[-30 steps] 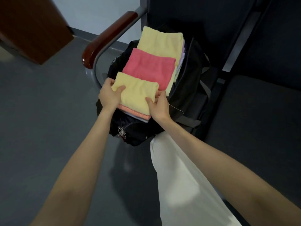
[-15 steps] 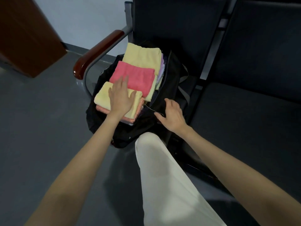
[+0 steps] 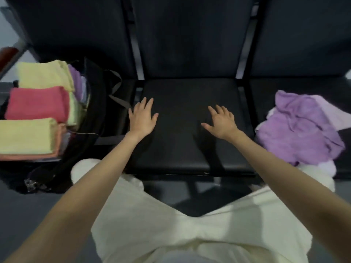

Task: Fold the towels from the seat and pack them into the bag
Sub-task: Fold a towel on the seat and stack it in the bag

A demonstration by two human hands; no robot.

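Next towel lies to the right of both hands, nearer the right one.

The person's left hand (image 3: 142, 118) and right hand (image 3: 221, 121) both hover over the middle seat (image 3: 186, 141) with fingers (image 3: 218, 110) straight, spread apart and holding nothing. The crumpled purple towel (image 3: 296, 130) sits in a heap on the next seat to the right, well apart from the left hand and only near the right one, so the right hand looks the natural one to reach it first. The heap has no clear long axis; it spreads loosely, with a paler cloth showing under its edges. The bag (image 3: 95, 103) stands open at the far left, beside the left hand, already carrying folded towels (image 3: 36, 103) in yellow and pink stacked in a row. Judging by this, the purple heap is yet to be folded and carried leftward across the middle seat.
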